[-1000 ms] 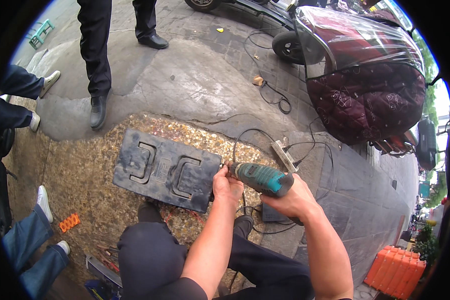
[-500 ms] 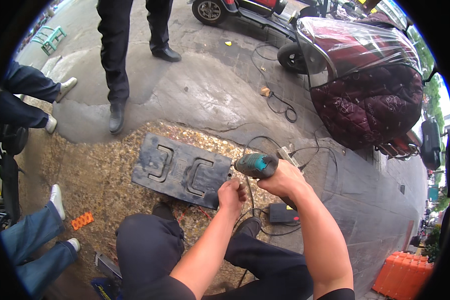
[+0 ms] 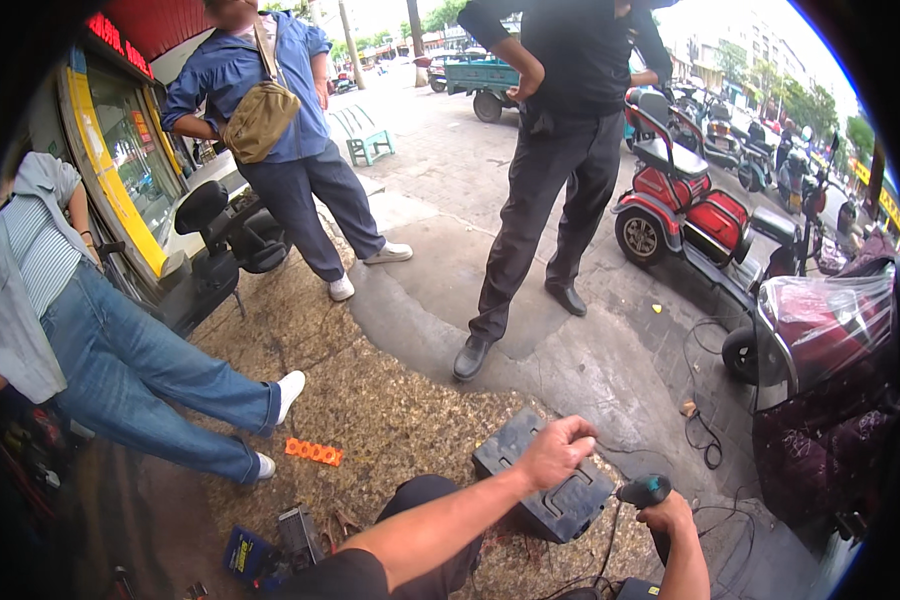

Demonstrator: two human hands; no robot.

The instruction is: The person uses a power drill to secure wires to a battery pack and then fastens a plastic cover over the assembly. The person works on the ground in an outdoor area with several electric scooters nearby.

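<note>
A black plastic battery box (image 3: 582,497) with folding handles set into its top lies on the pebbled ground in front of me. My left hand (image 3: 558,452) is over its far edge, fingers curled together; whatever may be between them is too small to make out. Gripped in my right hand (image 3: 670,513) is a teal and black cordless drill (image 3: 645,490), its front end pointing left toward the box's right end. Part of the box's top is hidden behind my left hand and forearm.
An orange plastic strip with holes (image 3: 313,452) lies to the left, beyond a blue box (image 3: 250,553). Cables (image 3: 711,447) run over the ground at right, near a covered scooter (image 3: 820,340). Three people stand around; the nearest shoe (image 3: 471,357) is just beyond the box.
The view has swung up and left. My left hand has moved from beside the drill's tip to over the box's far side. My right hand still holds the drill.
</note>
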